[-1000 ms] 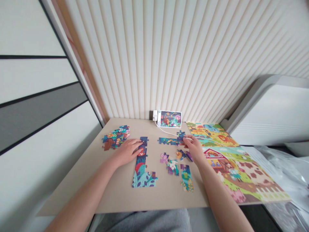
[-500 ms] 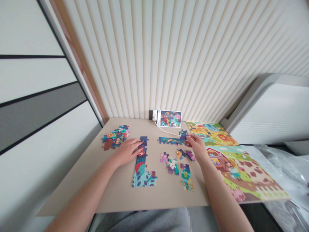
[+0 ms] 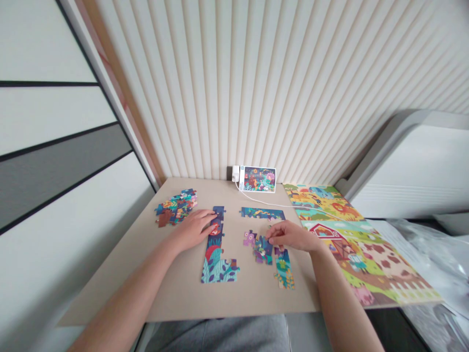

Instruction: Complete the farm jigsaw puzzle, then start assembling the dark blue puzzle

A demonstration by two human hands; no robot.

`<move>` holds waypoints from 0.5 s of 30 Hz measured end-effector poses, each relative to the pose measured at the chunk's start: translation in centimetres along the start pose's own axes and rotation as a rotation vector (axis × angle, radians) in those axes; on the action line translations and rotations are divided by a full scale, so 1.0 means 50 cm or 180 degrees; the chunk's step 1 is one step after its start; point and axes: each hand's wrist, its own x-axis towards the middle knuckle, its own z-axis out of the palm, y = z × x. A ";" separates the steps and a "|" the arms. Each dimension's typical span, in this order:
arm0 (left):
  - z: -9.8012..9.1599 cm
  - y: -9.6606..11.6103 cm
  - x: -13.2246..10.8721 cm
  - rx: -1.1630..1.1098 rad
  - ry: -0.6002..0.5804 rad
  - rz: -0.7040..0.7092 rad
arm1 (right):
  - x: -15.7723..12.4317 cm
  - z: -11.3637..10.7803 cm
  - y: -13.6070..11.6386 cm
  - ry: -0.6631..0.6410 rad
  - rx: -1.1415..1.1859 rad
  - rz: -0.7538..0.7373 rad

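Observation:
My left hand lies on the upper part of a long vertical strip of joined jigsaw pieces, holding nothing visible. My right hand reaches left with its fingertips over a small group of pieces. Whatever lies under those fingers is hidden. A short strip of pieces sits just below that hand. A horizontal strip of joined pieces lies above it, and a loose heap of pieces lies left of my left hand.
All this lies on a beige board. A picture card and a white plug with cable stand at the back. A finished farm puzzle lies to the right, overhanging the board, above a plastic sheet.
My right hand has moved down and left from the horizontal strip. The piece that stood at that strip's right end has gone from there. My left hand has stayed put.

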 end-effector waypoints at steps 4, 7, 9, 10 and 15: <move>-0.001 0.001 0.000 -0.0039 0.0031 0.0002 | 0.005 -0.012 0.023 0.0818 -0.0724 -0.0371; -0.001 0.001 0.000 -0.0057 0.0055 -0.0005 | 0.009 -0.029 0.051 0.1488 -0.1095 -0.0263; -0.001 0.001 0.000 -0.0049 0.0044 -0.0013 | 0.009 -0.035 0.065 0.1598 -0.1341 -0.0114; -0.001 0.001 0.000 -0.0042 0.0034 -0.0018 | 0.010 -0.036 0.068 0.1602 -0.1494 -0.0047; 0.000 0.000 0.000 -0.0014 -0.0006 -0.0018 | 0.013 -0.020 0.058 0.1451 -0.2253 0.0057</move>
